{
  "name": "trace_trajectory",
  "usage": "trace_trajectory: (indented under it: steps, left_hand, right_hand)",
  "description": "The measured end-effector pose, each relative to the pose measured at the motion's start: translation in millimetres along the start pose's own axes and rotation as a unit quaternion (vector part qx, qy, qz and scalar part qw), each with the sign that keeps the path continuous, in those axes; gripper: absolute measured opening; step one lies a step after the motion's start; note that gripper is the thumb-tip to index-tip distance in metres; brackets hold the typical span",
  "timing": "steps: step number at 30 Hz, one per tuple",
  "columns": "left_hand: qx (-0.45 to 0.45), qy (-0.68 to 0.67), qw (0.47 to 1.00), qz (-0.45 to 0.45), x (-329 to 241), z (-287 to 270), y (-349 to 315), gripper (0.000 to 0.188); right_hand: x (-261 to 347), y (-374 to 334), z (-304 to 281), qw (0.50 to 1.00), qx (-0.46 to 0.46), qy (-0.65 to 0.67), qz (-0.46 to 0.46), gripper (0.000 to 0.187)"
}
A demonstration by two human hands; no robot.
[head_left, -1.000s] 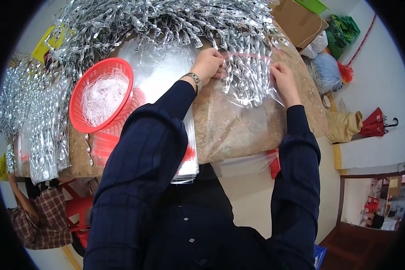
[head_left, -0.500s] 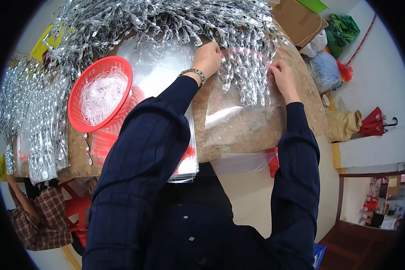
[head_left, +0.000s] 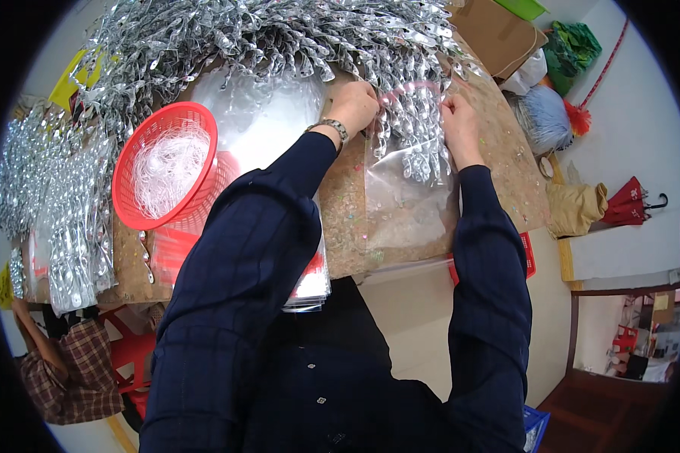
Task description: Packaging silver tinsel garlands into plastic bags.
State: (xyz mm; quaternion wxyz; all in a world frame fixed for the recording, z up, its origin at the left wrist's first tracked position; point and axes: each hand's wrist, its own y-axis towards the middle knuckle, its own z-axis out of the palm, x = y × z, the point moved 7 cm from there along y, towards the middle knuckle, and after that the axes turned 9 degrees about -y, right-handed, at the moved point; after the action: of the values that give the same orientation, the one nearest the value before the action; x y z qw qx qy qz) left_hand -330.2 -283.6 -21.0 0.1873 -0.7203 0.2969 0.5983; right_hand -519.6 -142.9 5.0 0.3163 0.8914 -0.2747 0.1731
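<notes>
The left hand (head_left: 353, 106) is closing its bent fingers at the upper left corner of a clear bag (head_left: 404, 215), and the right hand (head_left: 462, 128) is pinching the bag's upper right edge between thumb and finger. Both grips are looking nearly closed, though the left fingertips are partly hiding, so how firmly they are pressing I cannot tell. Between the hands, the bag is lying on the table (head_left: 344, 234) near its front edge, its pink band (head_left: 414, 88) running across the top. Twisted silver strips (head_left: 415, 128) are filling its upper part, while its lower part is lying flat and bare.

A watch (head_left: 335, 130) is circling the left wrist. Left of that arm, a stack of clear bags (head_left: 261, 113) is spreading over the table, and a red basket (head_left: 213, 143) is standing there tilted, holding white thread (head_left: 172, 162). Just below the basket a single strip (head_left: 145, 257) is lying. A silver heap (head_left: 279, 34) is covering the far side, and more bundles (head_left: 75, 211) are lying at far left. Beyond the table's left end, a person in a checked shirt (head_left: 83, 370) is reaching toward it.
</notes>
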Motion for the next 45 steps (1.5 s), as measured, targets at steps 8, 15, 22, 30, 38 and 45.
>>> trace_trajectory:
  steps: [8, 15, 22, 30, 38, 45]
  left_hand:
    - [0.031, -0.046, 0.998, -0.031, -3.7, 6.4, -24.9, 0.007]
    - [0.096, -0.097, 0.987, -0.084, -22.0, 23.4, -65.4, 0.006]
    - [0.133, -0.118, 0.979, -0.104, -20.2, 20.7, -99.2, 0.005]
    - [0.051, -0.168, 0.973, -0.148, -7.9, 9.6, -79.7, 0.005]
    - [0.042, -0.173, 0.975, -0.130, -15.5, 12.8, -80.8, 0.006]
    - [0.090, -0.164, 0.970, -0.156, -9.0, 9.2, -78.3, 0.004]
  right_hand:
    - [23.3, -26.3, -15.4, 0.999, 0.036, 0.025, -0.010, 0.016]
    - [14.6, -58.4, -29.9, 0.995, 0.044, 0.090, -0.010, 0.017]
    - [13.2, -97.8, -53.8, 0.991, 0.080, 0.108, -0.014, 0.015]
    - [-20.1, -69.3, -51.7, 0.989, 0.079, 0.127, 0.010, 0.010]
    - [-30.8, -62.4, -51.3, 0.946, 0.104, 0.293, 0.087, 0.008]
    - [-28.6, -62.0, -57.1, 0.935, 0.218, 0.261, 0.095, 0.008]
